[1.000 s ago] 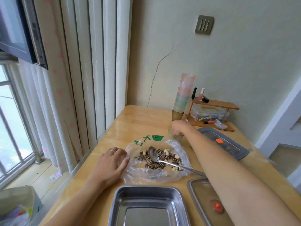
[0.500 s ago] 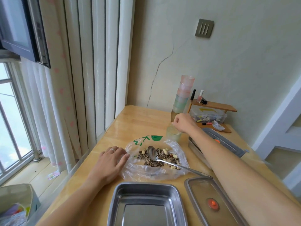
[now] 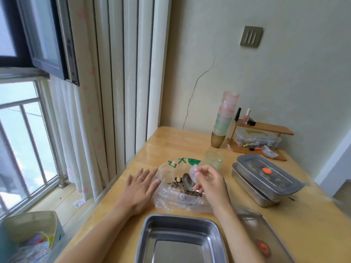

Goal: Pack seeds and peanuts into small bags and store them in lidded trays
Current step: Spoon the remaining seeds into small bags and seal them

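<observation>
At a wooden table, the right hand pinches a small clear bag above seeds and peanuts heaped in an open plastic sack. The left hand, fingers spread flat, touches the sack's edge, beyond a steel tray.

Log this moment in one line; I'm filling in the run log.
left hand open beside seed bag | right hand pinches small clear bag over spoon | near tray empty | far tray lidded
</observation>
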